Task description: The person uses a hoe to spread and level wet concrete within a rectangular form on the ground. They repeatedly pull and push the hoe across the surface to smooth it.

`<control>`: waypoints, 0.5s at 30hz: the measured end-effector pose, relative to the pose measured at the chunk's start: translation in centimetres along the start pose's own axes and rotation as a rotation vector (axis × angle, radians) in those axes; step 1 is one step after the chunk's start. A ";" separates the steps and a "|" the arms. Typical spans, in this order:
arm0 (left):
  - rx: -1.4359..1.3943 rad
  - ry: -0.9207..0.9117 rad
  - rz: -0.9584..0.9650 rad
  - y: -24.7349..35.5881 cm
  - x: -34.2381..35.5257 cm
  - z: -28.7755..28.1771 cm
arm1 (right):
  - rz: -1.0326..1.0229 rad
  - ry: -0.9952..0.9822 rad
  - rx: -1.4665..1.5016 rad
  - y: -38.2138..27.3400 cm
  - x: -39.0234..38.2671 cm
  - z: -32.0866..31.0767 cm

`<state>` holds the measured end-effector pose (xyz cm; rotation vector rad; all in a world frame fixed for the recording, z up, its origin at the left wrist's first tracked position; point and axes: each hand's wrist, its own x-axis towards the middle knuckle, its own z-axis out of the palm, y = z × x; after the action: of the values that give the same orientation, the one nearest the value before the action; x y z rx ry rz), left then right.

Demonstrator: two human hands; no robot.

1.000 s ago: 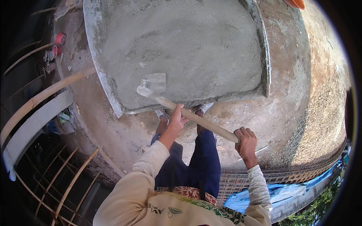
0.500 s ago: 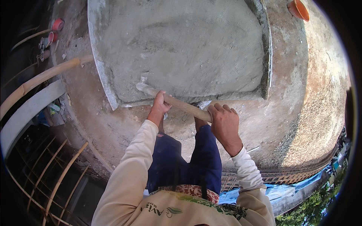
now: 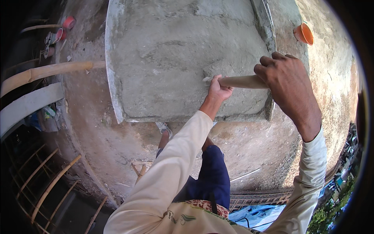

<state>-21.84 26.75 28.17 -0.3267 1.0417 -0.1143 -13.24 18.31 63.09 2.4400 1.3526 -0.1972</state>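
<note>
Both my hands grip the wooden handle of a hoe (image 3: 246,82), which lies nearly level over a bed of wet grey mortar (image 3: 163,58). My left hand (image 3: 220,89) is wrapped round the handle near its head end. Farther right, my right hand (image 3: 290,85) closes over the other end, knuckles up. The hoe's head is mostly hidden behind my left hand and in the mortar; only a pale bit shows beside the fingers. A shallow mixing trough with a pale rim (image 3: 112,78) holds the mortar, and my feet stand by its near edge.
An orange bucket (image 3: 304,34) stands right of the trough; small red buckets (image 3: 69,22) sit far left. A bamboo pole (image 3: 54,71) reaches the trough's left side. More bamboo poles (image 3: 56,187) lie lower left. Rusty mesh (image 3: 257,199) and blue sheeting (image 3: 255,216) are behind me.
My hands and the hoe have moved right and farther out over the mortar. My right hand has risen, and the handle has swung from slanting to nearly level.
</note>
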 end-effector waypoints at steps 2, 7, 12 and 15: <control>0.005 -0.108 -0.019 -0.4 -2.8 4.2 | -0.040 0.155 -0.080 2.3 -0.1 -2.6; 0.138 -0.131 0.195 8.0 -5.1 7.6 | -0.169 0.396 0.012 4.6 5.5 -2.8; 0.525 0.196 0.374 16.4 -12.3 -5.6 | 0.041 0.002 0.532 -6.1 -2.5 8.8; 0.731 0.329 0.420 19.9 -15.0 -12.0 | 0.195 -0.049 0.804 -16.3 -7.6 15.2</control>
<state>-40.99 46.74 28.70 0.5909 1.2945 -0.1639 -30.41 14.69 47.35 3.1497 1.1355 -0.8917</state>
